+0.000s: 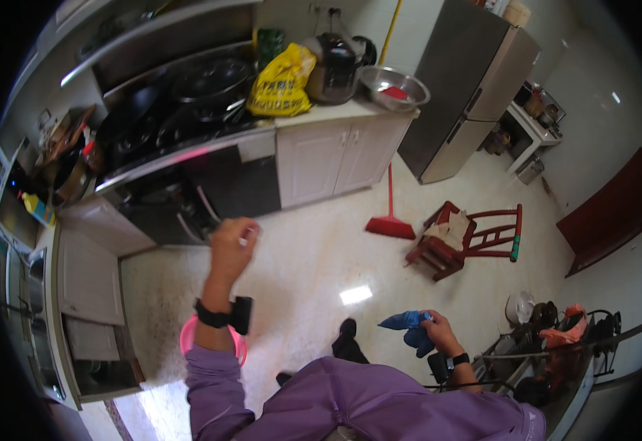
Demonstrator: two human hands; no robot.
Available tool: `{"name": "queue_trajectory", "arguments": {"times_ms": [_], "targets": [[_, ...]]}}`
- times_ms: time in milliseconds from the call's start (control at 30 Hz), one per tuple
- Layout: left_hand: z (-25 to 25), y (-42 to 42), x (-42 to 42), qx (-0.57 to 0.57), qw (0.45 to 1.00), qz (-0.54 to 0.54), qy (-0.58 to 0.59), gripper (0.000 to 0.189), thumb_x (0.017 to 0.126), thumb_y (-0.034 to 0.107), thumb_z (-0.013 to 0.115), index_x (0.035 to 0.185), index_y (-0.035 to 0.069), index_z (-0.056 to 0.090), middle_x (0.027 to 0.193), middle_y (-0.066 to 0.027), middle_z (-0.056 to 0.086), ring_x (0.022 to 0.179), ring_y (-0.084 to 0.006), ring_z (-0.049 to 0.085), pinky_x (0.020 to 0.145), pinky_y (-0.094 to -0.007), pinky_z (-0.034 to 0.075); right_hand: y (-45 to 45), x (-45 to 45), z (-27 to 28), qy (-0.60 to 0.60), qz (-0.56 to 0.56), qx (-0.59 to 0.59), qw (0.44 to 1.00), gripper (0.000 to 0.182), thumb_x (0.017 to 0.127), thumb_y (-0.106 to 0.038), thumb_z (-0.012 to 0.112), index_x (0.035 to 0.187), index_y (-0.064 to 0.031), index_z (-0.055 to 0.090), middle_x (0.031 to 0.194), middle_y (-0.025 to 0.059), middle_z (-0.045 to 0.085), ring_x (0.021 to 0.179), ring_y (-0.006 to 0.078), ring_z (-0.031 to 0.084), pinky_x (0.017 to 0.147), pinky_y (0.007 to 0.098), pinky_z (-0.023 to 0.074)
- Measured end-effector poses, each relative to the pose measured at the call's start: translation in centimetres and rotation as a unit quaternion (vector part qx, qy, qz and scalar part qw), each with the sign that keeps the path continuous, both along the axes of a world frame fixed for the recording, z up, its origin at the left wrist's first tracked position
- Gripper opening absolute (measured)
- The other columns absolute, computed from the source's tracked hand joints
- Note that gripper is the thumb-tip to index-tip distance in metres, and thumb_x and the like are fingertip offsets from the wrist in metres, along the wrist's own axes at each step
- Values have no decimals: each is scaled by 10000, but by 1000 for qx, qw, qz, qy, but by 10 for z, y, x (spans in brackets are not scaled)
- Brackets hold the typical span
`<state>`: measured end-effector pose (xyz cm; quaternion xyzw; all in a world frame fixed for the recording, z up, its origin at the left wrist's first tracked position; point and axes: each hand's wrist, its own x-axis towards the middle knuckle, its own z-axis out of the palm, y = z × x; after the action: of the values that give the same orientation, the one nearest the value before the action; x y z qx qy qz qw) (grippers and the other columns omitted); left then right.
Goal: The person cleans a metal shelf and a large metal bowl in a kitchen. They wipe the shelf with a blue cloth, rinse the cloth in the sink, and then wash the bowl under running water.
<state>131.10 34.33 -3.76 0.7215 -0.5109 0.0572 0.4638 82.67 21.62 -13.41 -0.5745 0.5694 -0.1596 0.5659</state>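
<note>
My left hand [234, 243] is raised over the floor in front of the stove, its fingers curled. A small white spot shows by the fingertips; whether it is something held is too small to tell. Below that forearm, a pink plastic basin [187, 334] on the floor is partly hidden. On the right, my right hand [443, 334] grips a crumpled blue cloth [409, 321], which hangs out to the left of the fingers. Both wrists wear black bands with small black devices.
A red broom [390, 226] stands near the white cabinets [313, 165]. Right of it is a red wooden chair [443, 248] with cardboard on its seat. A refrigerator [459, 82] stands behind. Close on my right is a rack [541, 353] with pots and bags.
</note>
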Motion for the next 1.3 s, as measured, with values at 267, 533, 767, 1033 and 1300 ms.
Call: {"name": "queue_trajectory", "arguments": {"times_ms": [267,533,767,1033,1300], "targets": [[-58,-150,-88,203,953,-136,176,184,828,231,679,888,58,697,696,-112,661,613,-206,627,591,-314,493,-145,-30,4,-92,-71,104,988,265,924,-291,621,1045,-55,631,849,22,650,690,111,620,588,255,508],[-26,-273,-51,144,979,-41,135,138,787,158,715,858,42,693,725,-113,667,638,-200,643,587,-307,499,-296,15,-28,-109,-52,28,992,340,946,-382,588,1023,-53,629,860,9,634,716,103,599,635,255,512],[-26,-457,3,130,972,-56,187,195,773,205,725,892,61,667,718,-105,639,633,-252,627,575,-341,490,-409,61,-9,-116,-88,11,989,364,931,-391,613,1038,-45,654,839,-6,624,719,77,553,646,239,478],[-6,-727,22,107,982,-114,-109,253,756,219,725,937,59,648,876,-124,629,840,-308,618,741,-413,504,-520,54,-28,-45,-119,-39,991,304,951,-354,592,991,-56,639,824,-34,603,717,60,528,650,213,446],[-34,-882,106,495,854,-142,77,699,727,350,789,1272,-16,551,1195,-249,600,972,-319,658,828,-382,531,-686,96,-63,-56,27,-107,992,432,978,-421,507,977,-14,652,853,4,619,799,79,538,718,242,447]]}}
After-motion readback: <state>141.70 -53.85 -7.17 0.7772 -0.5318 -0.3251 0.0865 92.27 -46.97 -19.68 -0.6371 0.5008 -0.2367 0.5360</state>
